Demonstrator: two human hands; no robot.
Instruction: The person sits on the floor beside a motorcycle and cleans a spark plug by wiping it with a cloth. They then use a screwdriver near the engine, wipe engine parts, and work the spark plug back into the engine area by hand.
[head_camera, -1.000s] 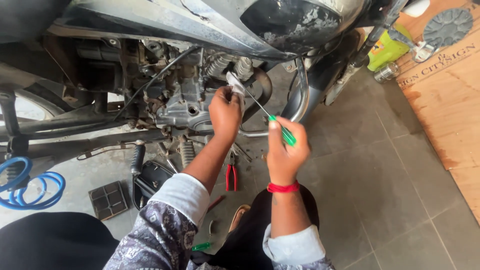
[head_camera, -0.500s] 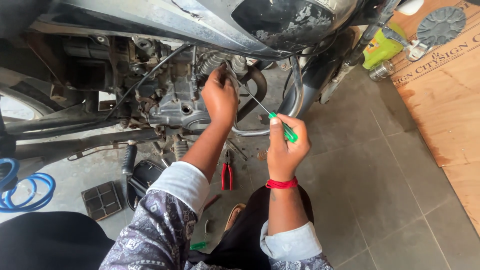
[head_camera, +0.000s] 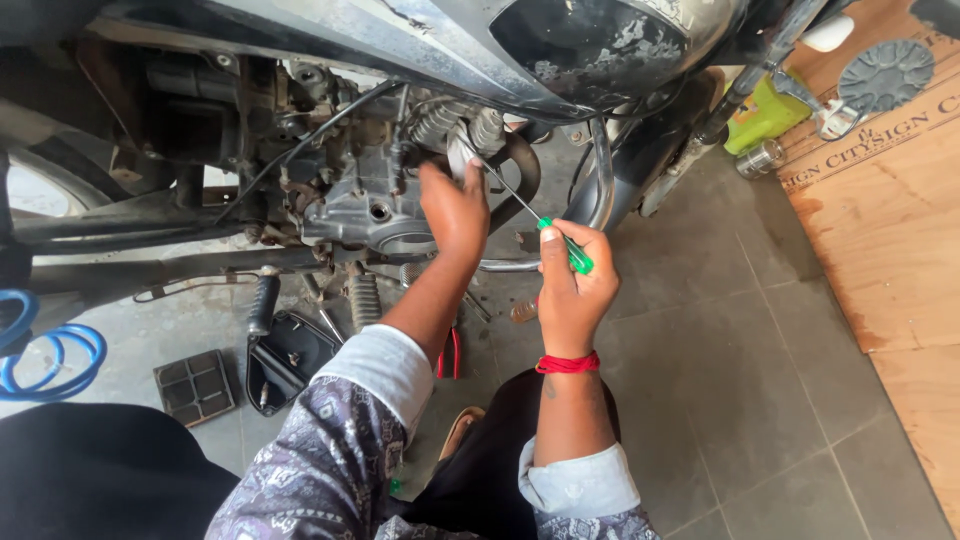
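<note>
A motorcycle engine (head_camera: 365, 200) sits under a dark fuel tank (head_camera: 590, 45). My left hand (head_camera: 455, 205) reaches up to the engine and holds a small silvery part (head_camera: 462, 155) against it. My right hand (head_camera: 572, 280) grips a green-handled screwdriver (head_camera: 568, 250); its thin shaft (head_camera: 510, 195) points up and left toward the part by my left hand. A red band (head_camera: 567, 363) circles my right wrist.
Red-handled pliers (head_camera: 450, 352) lie on the tiled floor below my left arm. A black cover (head_camera: 285, 360) and a square grille piece (head_camera: 195, 385) lie at the left, beside a blue hose coil (head_camera: 45, 350). A plywood sheet (head_camera: 890, 210) and a green bottle (head_camera: 765, 115) are at the right.
The view has drawn closer to the engine. My left hand has risen and pressed in toward the engine; the screwdriver tip has followed it up and left.
</note>
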